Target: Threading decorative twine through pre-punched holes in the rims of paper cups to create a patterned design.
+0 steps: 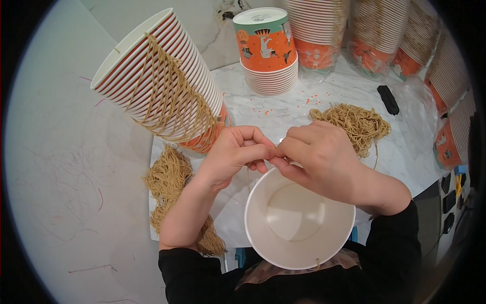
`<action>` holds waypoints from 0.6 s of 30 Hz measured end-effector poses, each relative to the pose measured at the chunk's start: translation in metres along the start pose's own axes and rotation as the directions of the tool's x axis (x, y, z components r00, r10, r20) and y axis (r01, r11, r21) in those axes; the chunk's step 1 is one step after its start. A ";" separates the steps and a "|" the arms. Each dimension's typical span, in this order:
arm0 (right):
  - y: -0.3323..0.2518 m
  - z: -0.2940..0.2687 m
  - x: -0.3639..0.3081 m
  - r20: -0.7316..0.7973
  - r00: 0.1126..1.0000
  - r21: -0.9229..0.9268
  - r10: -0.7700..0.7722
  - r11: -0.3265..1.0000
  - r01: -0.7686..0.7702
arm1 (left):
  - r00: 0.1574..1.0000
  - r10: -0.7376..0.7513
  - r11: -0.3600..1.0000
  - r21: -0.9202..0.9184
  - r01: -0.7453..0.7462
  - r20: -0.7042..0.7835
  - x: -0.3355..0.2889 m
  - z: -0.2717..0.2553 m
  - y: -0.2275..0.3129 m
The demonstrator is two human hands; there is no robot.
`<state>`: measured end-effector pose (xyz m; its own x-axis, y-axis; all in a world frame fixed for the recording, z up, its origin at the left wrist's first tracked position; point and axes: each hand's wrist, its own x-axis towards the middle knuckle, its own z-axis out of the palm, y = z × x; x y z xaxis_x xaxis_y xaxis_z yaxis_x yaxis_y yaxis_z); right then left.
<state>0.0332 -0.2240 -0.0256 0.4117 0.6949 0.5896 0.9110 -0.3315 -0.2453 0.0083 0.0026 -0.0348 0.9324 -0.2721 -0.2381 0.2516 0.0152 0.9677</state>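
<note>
A white paper bucket (255,230) stands mouth up close to my body, with a small tan cord knot (318,262) at its near rim. Just over its far rim my left hand (235,152) and my right hand (316,154) meet, thumbs and fingertips closed in a pinch. A thin strand of tan cord (248,181) hangs below my left fingers; the part between the fingertips is mostly hidden. Beside my left forearm lies a bundle of tan cord (169,175). Another loose heap of cord (357,126) sits beyond my right hand.
A tall leaning stack of white-rimmed buckets (174,71), draped with cord loops, rises at the left. An upside-down orange and green bucket stack (266,45) stands at the back. Several plastic-wrapped bucket stacks (319,45) line the right. A black object (388,100) lies near them on the marble-patterned table (223,207).
</note>
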 end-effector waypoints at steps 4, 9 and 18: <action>0.000 0.000 0.000 0.006 1.000 0.007 0.001 1.000 -0.001 | 1.000 -0.009 0.999 0.031 0.008 0.029 0.000 -0.002 0.004; 0.003 0.001 -0.002 0.018 1.000 0.018 0.010 1.000 -0.010 | 0.999 -0.028 0.999 0.020 0.027 0.035 -0.001 0.000 0.005; 0.002 0.000 -0.002 0.035 0.999 0.023 0.031 0.999 -0.032 | 0.996 -0.048 0.997 0.059 0.044 0.074 0.000 -0.002 0.002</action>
<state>0.0345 -0.2260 -0.0273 0.4401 0.7066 0.5541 0.8979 -0.3385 -0.2816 0.0094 0.0043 -0.0329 0.8972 -0.3433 -0.2778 0.2767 -0.0533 0.9595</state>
